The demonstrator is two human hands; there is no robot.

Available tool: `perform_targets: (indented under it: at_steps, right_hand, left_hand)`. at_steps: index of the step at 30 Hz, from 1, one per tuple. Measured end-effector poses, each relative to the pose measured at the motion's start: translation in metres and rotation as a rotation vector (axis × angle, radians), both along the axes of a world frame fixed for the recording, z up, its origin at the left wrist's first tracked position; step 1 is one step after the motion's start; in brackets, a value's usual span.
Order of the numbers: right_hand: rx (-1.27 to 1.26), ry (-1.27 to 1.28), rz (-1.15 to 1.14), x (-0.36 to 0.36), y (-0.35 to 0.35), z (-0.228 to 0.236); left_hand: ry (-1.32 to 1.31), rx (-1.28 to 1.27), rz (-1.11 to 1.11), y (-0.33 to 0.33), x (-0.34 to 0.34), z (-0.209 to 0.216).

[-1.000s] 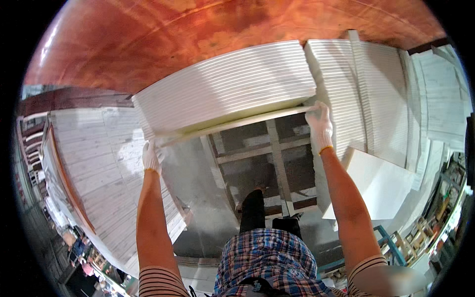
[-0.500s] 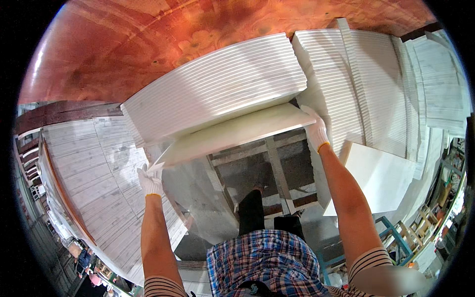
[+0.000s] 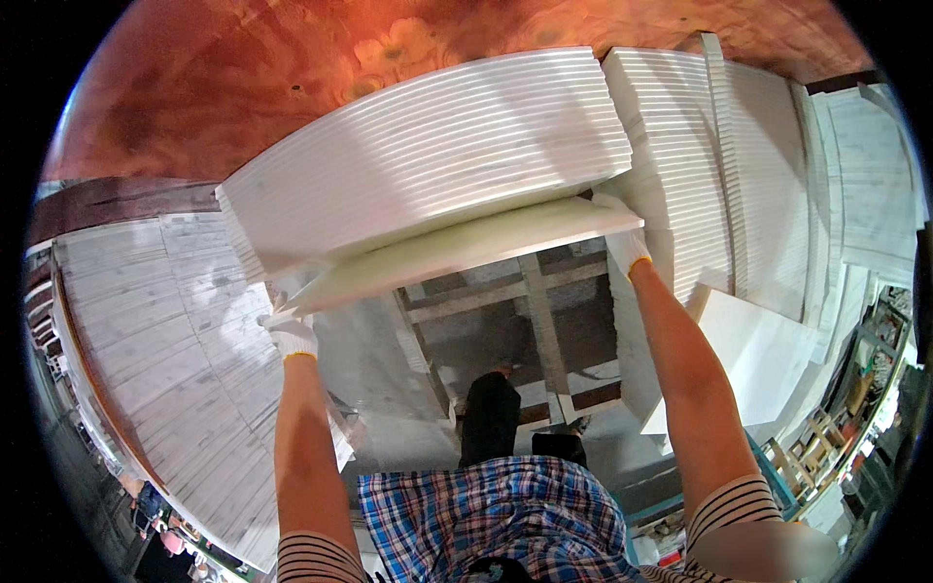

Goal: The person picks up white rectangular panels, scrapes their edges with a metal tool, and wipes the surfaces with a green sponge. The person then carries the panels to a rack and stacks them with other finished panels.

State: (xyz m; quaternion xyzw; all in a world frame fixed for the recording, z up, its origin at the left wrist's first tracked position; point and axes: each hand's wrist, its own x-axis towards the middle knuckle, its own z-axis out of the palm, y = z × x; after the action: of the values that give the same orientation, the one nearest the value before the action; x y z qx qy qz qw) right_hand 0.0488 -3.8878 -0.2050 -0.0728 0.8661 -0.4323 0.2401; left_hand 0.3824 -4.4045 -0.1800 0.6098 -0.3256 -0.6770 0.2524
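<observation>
A long white board point(image 3: 466, 248) spans between my two gloved hands, tilted, with one long edge toward me. My left hand point(image 3: 292, 335), in a white glove with a yellow cuff edge, is closed on its left end. At the right end, my right hand point(image 3: 625, 243), gloved alike, grips the board, some fingers hidden behind it. Just beyond it stands a thick stack of white boards point(image 3: 437, 160), its layered edges facing up. The held board lies close along the stack's near side; I cannot tell whether they touch.
More layered white boards point(image 3: 680, 146) stand at the right, a narrow strip stack across them. A loose white panel point(image 3: 758, 360) leans nearer. White marked boards point(image 3: 146, 291) spread at the left. A slatted frame point(image 3: 536, 321) lies below, near my feet. An orange-red patterned surface point(image 3: 292, 78) borders the far side.
The board and both hands have moved slightly away from me, nearer the stack. The board looks more tipped, with less of its face showing. The whole view has shifted a little.
</observation>
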Motion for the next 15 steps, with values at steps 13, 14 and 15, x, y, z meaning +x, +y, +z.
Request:
perform_targets:
  at_steps: [13,14,15]
  right_hand:
    - [0.258,0.092,0.031,0.052,-0.011,0.103]
    - [0.247,0.084,0.012,0.063,-0.004,0.101]
    - [0.206,0.086,0.065,0.074,-0.001,0.113]
  left_hand:
    - [-1.878,-0.329,-1.502,-0.004,0.076,0.059]
    - [-1.903,-0.259,-1.570,-0.003,0.087,0.074]
    - [-1.932,-0.244,-1.569,-0.002,0.107,0.085]
